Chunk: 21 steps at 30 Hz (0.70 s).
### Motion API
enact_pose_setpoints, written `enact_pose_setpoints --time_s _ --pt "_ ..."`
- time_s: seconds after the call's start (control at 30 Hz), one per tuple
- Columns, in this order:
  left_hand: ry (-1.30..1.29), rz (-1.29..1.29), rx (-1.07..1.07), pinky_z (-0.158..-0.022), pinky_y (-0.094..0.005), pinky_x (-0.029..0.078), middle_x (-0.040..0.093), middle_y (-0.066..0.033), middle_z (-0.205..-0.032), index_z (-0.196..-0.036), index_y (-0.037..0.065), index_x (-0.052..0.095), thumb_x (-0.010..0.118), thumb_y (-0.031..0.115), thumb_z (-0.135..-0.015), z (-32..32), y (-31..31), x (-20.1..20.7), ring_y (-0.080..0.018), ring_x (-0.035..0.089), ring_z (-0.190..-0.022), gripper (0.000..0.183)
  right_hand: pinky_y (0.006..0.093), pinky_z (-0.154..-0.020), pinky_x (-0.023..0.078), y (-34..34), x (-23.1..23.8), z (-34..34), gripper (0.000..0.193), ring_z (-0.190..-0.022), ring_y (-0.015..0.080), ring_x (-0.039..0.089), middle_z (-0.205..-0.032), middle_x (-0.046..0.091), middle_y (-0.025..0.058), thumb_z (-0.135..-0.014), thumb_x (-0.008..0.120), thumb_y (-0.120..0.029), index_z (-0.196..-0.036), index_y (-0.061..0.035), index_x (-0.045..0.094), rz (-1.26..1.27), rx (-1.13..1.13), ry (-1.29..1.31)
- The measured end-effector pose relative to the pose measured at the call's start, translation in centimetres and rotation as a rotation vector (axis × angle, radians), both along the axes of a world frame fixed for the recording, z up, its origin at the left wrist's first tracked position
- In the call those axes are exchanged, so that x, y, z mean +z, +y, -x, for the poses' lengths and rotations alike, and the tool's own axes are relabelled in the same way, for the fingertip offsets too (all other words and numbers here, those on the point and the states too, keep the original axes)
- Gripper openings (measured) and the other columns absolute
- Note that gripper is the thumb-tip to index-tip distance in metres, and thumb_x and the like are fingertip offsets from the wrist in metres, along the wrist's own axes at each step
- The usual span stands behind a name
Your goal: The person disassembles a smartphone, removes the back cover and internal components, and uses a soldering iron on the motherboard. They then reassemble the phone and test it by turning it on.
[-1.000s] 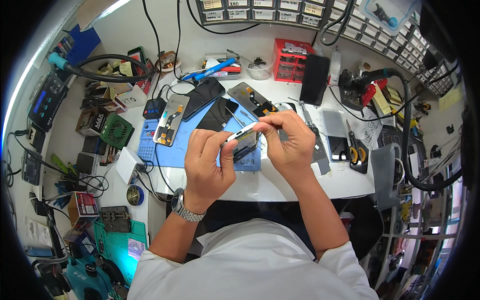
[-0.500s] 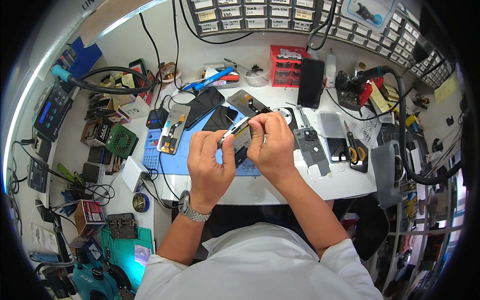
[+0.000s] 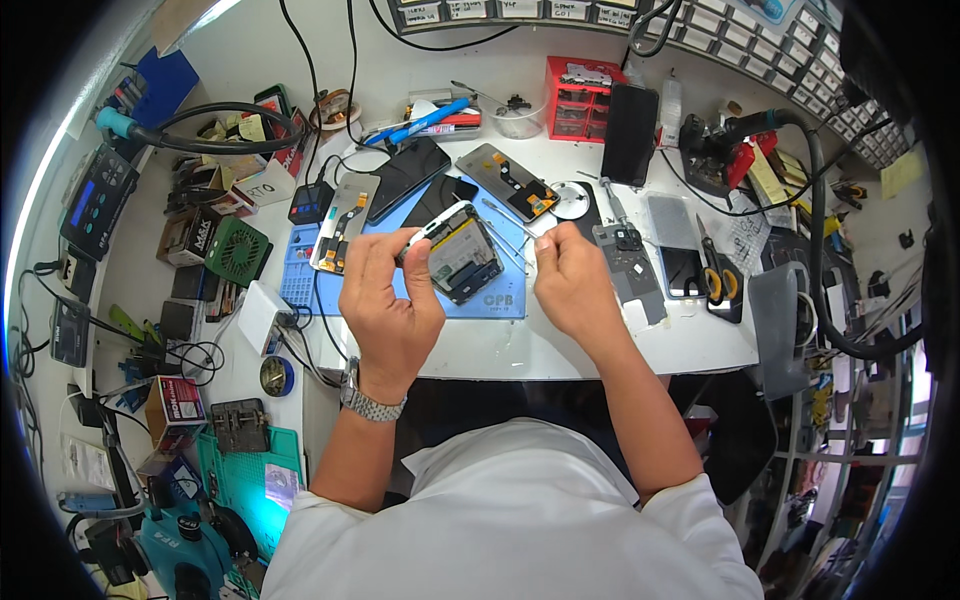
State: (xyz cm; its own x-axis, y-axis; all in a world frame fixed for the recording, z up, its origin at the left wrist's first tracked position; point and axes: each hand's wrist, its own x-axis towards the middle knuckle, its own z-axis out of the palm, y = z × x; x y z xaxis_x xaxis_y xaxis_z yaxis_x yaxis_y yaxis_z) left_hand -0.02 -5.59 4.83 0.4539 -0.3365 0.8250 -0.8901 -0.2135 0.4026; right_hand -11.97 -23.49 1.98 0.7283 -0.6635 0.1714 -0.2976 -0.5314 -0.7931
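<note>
The white tabletop [image 3: 480,352] carries the whole job, crowded toward its far side, with a blue mat [image 3: 365,305] spread in the middle. The left hand [image 3: 395,305] is raised over the mat's near part, its thumb and fingers pinching one edge of an opened phone [image 3: 455,250]. The phone is tilted up, its inner side turned toward the person, showing a pale block with a yellow strip and a dark section below.

The opening-up looks done: the inside is bare, and no screen or cover lies over that side yet. By that sign the work seems partway through, with the phone not yet whole again. Two loose screens, one toward the mat's left [image 3: 333,240] and one at its far edge [image 3: 490,172], lie apart from it, and so does a grey back cover [image 3: 632,285] on the right.

The right hand [image 3: 580,290] sits beside the phone, not touching it. Its thumb and forefinger are drawn together, apparently pinching the near end of a slim metal tool [image 3: 510,218]; whether the tool is lifted is unclear.
</note>
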Motion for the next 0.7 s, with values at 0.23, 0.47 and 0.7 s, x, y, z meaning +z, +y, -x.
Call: enact_pose_setpoints --time_s 0.23,0.47,0.7 --pt "-0.102 -0.025 -0.034 -0.069 -0.0364 0.051 0.067 -0.0108 -0.096 -0.11 0.001 0.076 0.078 0.001 -0.095 -0.4 1.2 -0.9 -0.0268 0.063 -0.083 0.015 0.0525 -0.083 0.054 2.5 -2.0 -0.1 0.028 -0.093 0.045 0.068 -0.101 0.07 0.0278 -0.111 0.061 -0.022 -0.103 0.0047 0.066 0.198 0.157 0.135" --pt "-0.066 -0.032 -0.203 -0.066 -0.0344 0.049 0.064 -0.0087 -0.095 -0.112 0.003 0.078 0.085 0.006 -0.09 0.8 1.1 -1.3 -0.0248 0.059 -0.082 0.023 0.0377 -0.081 0.061 2.2 1.2 0.5 0.022 -0.098 0.0322 0.072 -0.122 0.072 0.0183 -0.107 0.069 -0.015 -0.126 -0.0031 0.074 -0.07 0.323 -0.732" --pt "0.038 -0.036 -0.45 -0.086 -0.0396 0.055 0.07 -0.0102 -0.105 -0.129 0.001 0.073 0.077 0.02 -0.102 0.3 -1.0 -2.4 -0.0331 0.066 -0.093 0.033 0.0314 -0.078 0.06 0.8 1.4 1.3 0.017 -0.088 0.019 0.074 -0.097 0.078 0.0109 -0.092 0.076 0.009 -0.103 -0.0021 0.081 0.051 0.244 -0.647"
